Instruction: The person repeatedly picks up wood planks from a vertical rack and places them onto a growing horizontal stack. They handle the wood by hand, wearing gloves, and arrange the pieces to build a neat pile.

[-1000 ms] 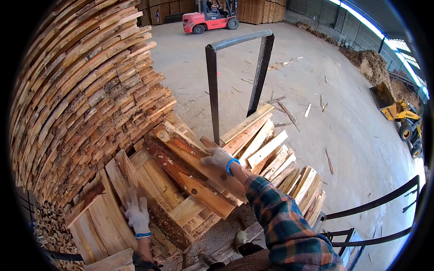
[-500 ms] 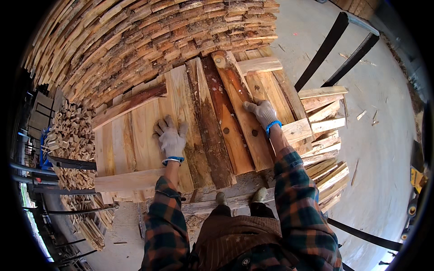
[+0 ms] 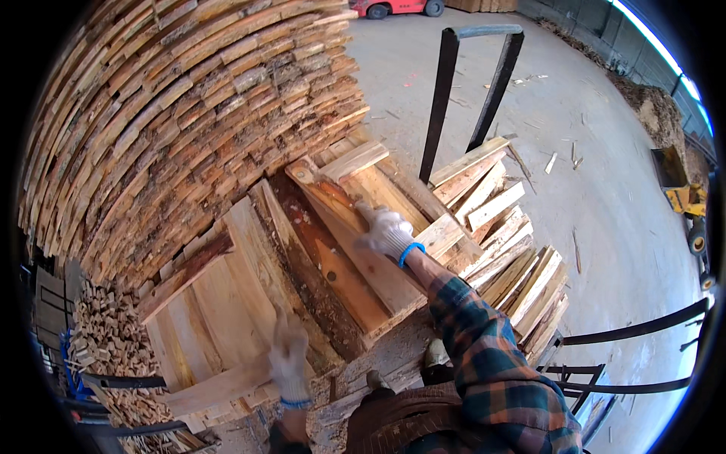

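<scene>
My right hand (image 3: 386, 231), in a white glove with a blue cuff, lies flat on a pale wooden board (image 3: 355, 250) on top of a low stack of planks. Beside that board runs a dark reddish plank (image 3: 314, 272) with rough bark. My left hand (image 3: 290, 362), also gloved and blurred, rests with fingers spread on the near edge of a wide pale plank (image 3: 219, 303). Neither hand is closed around anything.
A tall wall of stacked boards (image 3: 174, 113) rises at the left. Short board ends (image 3: 514, 250) are piled to the right, by a black metal frame (image 3: 469, 83). Concrete floor with scraps, a red forklift (image 3: 393, 6) far off, a yellow loader (image 3: 684, 204) at the right.
The view has swung right and up. My right hand stays on the pale board; my left hand has moved down toward the near edge of the stack.
</scene>
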Action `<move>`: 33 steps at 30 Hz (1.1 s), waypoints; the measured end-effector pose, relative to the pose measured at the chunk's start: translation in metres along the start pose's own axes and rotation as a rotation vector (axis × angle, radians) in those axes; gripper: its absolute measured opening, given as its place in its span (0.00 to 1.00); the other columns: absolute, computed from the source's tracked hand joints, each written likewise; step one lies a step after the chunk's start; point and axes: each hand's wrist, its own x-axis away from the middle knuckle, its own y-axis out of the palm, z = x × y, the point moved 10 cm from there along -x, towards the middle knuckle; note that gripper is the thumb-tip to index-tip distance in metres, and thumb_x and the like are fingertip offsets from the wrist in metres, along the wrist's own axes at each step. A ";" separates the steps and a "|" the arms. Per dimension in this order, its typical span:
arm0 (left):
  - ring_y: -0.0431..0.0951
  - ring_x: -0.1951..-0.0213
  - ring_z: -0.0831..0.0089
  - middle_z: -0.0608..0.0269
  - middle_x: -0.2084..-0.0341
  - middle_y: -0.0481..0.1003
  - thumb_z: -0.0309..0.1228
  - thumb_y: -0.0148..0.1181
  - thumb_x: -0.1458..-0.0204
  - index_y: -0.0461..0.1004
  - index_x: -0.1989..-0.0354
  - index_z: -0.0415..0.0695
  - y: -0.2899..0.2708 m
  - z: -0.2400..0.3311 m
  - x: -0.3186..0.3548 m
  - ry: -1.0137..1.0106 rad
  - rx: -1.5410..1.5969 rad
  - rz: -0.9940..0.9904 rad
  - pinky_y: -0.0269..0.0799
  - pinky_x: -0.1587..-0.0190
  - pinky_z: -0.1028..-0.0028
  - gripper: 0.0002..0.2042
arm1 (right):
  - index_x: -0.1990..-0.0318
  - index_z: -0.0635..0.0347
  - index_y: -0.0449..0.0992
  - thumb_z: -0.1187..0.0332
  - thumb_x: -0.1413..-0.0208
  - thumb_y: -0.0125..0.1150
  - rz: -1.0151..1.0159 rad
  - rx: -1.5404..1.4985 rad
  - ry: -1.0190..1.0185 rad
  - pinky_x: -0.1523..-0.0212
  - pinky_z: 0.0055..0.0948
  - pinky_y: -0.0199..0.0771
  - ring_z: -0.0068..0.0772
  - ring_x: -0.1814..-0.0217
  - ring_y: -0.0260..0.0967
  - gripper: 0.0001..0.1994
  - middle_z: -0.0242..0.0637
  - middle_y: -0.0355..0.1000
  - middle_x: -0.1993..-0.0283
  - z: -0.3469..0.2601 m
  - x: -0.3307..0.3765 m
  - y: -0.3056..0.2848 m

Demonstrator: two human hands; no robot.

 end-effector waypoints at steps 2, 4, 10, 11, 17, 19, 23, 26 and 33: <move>0.72 0.74 0.75 0.58 0.66 0.77 0.38 0.59 0.42 0.62 0.34 0.43 0.034 -0.009 0.040 -0.195 0.329 -0.071 0.72 0.69 0.76 0.29 | 0.36 0.46 0.65 0.51 0.58 0.71 0.076 0.005 0.009 0.51 0.43 0.76 0.53 0.48 0.72 0.39 0.51 0.70 0.48 0.007 0.003 -0.011; 0.71 0.74 0.75 0.58 0.65 0.76 0.38 0.59 0.42 0.61 0.34 0.42 0.081 -0.007 0.040 -0.312 0.543 -0.098 0.72 0.69 0.76 0.28 | 0.36 0.45 0.65 0.49 0.57 0.70 0.229 0.084 -0.016 0.54 0.45 0.76 0.53 0.51 0.73 0.38 0.51 0.69 0.49 0.022 -0.005 -0.005; 0.69 0.74 0.75 0.57 0.63 0.75 0.37 0.58 0.41 0.61 0.35 0.40 0.127 -0.009 0.029 -0.442 0.720 -0.117 0.71 0.69 0.76 0.27 | 0.37 0.40 0.68 0.56 0.44 0.58 0.118 -0.133 -0.024 0.50 0.46 0.74 0.55 0.47 0.70 0.25 0.51 0.69 0.48 0.042 -0.021 0.026; 0.69 0.74 0.75 0.57 0.62 0.74 0.37 0.58 0.41 0.61 0.35 0.40 0.125 -0.009 0.027 -0.448 0.734 -0.111 0.71 0.69 0.76 0.27 | 0.38 0.39 0.69 0.57 0.44 0.57 0.115 -0.175 0.047 0.50 0.47 0.73 0.54 0.46 0.70 0.24 0.50 0.70 0.48 0.045 -0.025 0.027; 0.66 0.74 0.75 0.56 0.60 0.73 0.36 0.57 0.40 0.61 0.37 0.39 0.120 -0.009 0.032 -0.461 0.888 -0.075 0.70 0.69 0.76 0.25 | 0.39 0.40 0.70 0.61 0.44 0.57 0.153 -0.217 0.084 0.53 0.49 0.75 0.53 0.49 0.73 0.23 0.50 0.74 0.52 0.033 -0.061 0.022; 0.65 0.74 0.75 0.56 0.59 0.72 0.35 0.56 0.40 0.60 0.37 0.38 0.129 -0.012 0.044 -0.469 0.980 -0.111 0.70 0.69 0.76 0.25 | 0.40 0.42 0.70 0.60 0.44 0.57 0.158 -0.185 0.057 0.53 0.46 0.75 0.52 0.52 0.74 0.22 0.49 0.73 0.53 0.043 -0.066 0.022; 0.64 0.74 0.74 0.55 0.58 0.71 0.35 0.56 0.39 0.60 0.38 0.37 0.122 -0.049 0.106 -0.586 1.160 -0.234 0.70 0.69 0.75 0.24 | 0.38 0.46 0.69 0.60 0.40 0.54 0.212 -0.016 -0.113 0.51 0.41 0.76 0.51 0.52 0.73 0.21 0.46 0.68 0.45 0.036 -0.007 0.015; 0.62 0.74 0.74 0.55 0.57 0.70 0.34 0.55 0.39 0.60 0.38 0.36 0.138 -0.085 0.160 -0.830 1.253 -0.387 0.70 0.69 0.75 0.23 | 0.33 0.43 0.62 0.57 0.37 0.53 0.107 -0.262 0.093 0.46 0.39 0.76 0.46 0.47 0.72 0.25 0.45 0.65 0.37 0.071 0.096 -0.024; 0.74 0.56 0.65 0.52 0.49 0.71 0.36 0.51 0.37 0.58 0.33 0.41 0.236 -0.171 0.212 -0.928 0.326 -0.841 0.74 0.56 0.70 0.26 | 0.34 0.41 0.65 0.48 0.42 0.59 0.345 -0.923 0.913 0.51 0.32 0.74 0.34 0.51 0.75 0.29 0.35 0.75 0.46 0.381 0.380 0.154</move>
